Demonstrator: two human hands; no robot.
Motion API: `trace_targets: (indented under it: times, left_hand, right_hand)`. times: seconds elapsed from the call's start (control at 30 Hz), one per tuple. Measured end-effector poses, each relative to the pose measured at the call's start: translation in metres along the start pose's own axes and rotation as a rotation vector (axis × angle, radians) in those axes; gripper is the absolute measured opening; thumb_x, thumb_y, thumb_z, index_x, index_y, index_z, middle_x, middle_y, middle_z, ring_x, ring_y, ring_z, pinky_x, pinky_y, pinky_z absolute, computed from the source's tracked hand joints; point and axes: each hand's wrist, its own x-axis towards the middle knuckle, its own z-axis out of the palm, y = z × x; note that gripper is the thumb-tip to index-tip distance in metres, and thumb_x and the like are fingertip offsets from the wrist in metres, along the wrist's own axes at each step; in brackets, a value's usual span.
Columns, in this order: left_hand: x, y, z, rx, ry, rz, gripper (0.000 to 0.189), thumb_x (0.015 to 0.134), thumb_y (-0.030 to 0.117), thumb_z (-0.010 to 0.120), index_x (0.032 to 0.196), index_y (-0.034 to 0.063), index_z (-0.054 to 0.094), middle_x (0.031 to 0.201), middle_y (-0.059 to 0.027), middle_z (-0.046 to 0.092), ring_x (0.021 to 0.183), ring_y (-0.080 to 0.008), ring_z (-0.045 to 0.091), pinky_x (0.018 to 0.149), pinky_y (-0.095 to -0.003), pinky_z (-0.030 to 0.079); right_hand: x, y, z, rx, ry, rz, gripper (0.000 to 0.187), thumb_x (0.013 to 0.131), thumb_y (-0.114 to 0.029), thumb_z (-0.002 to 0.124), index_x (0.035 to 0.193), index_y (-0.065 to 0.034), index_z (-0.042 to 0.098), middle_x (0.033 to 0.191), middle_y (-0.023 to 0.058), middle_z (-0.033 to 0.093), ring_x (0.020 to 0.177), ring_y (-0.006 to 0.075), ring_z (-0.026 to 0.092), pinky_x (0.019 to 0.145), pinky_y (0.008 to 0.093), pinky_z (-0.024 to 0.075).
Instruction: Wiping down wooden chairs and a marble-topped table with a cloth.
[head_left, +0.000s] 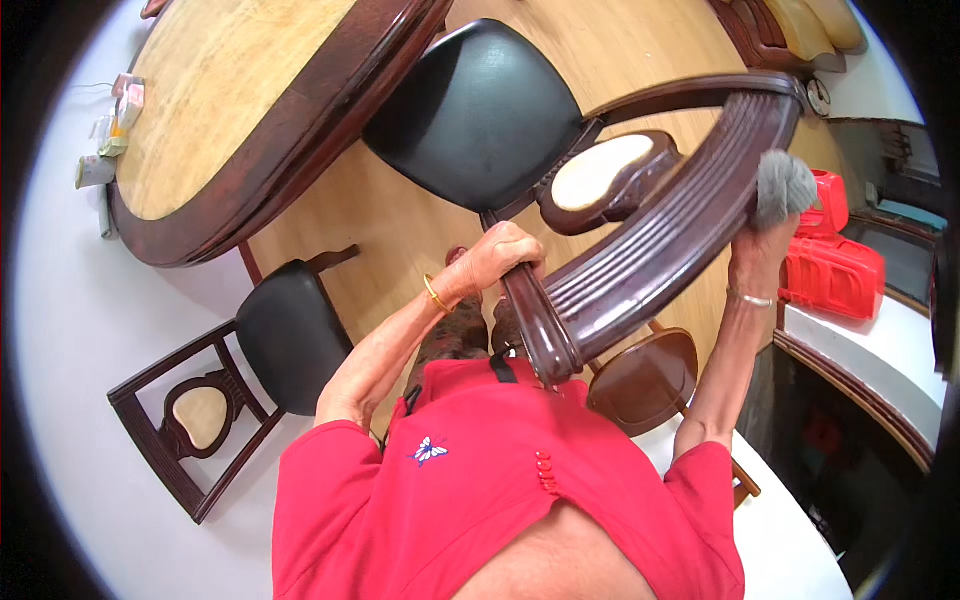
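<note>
Right in front of me stands a dark wooden chair with a ridged top rail (652, 240) and a black seat (484, 112). A pale oval inlay (600, 171) sits in its carved back splat. My left hand (499, 259) is closed around the chair's near back post (538, 322). In my right hand (765, 232) is a bunched grey cloth (784, 187), pressed against the outer side of the top rail towards its far end. The fingers of that hand are mostly hidden by the cloth.
A large table (247, 97) with a dark rim is at the upper left; small boxes (129, 101) lie past its edge. Another black-seated chair (292, 337) stands at left. A brown stool (645, 382) is under my right arm. Red plastic stools (832, 274) lie at right.
</note>
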Motion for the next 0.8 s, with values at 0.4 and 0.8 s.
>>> trace_targets:
  times: [0.4, 0.8]
  left_hand:
    - [0.0, 0.001, -0.008, 0.184, 0.086, -0.069, 0.013, 0.082, 0.011, 0.054, 0.073, 0.0017, 0.054, 0.065, -0.0105, 0.06, 0.058, -0.0246, 0.061, 0.052, -0.0319, 0.047]
    - [-0.043, 0.025, 0.06, -1.195, 1.194, -1.085, 0.059, 0.082, 0.046, 0.063, 0.115, -0.0021, 0.052, 0.112, -0.0221, 0.059, 0.106, -0.0332, 0.055, 0.094, -0.0457, 0.043]
  right_hand:
    - [0.038, 0.005, 0.024, -0.09, -0.089, 0.068, 0.017, 0.094, -0.023, 0.052, 0.108, -0.0145, 0.058, 0.102, 0.0002, 0.064, 0.092, 0.0137, 0.062, 0.084, 0.0287, 0.0523]
    - [0.019, -0.001, 0.02, -0.142, -0.187, 0.062, 0.013, 0.095, -0.024, 0.053, 0.105, -0.017, 0.057, 0.095, -0.0049, 0.061, 0.085, 0.0067, 0.06, 0.078, 0.0246, 0.05]
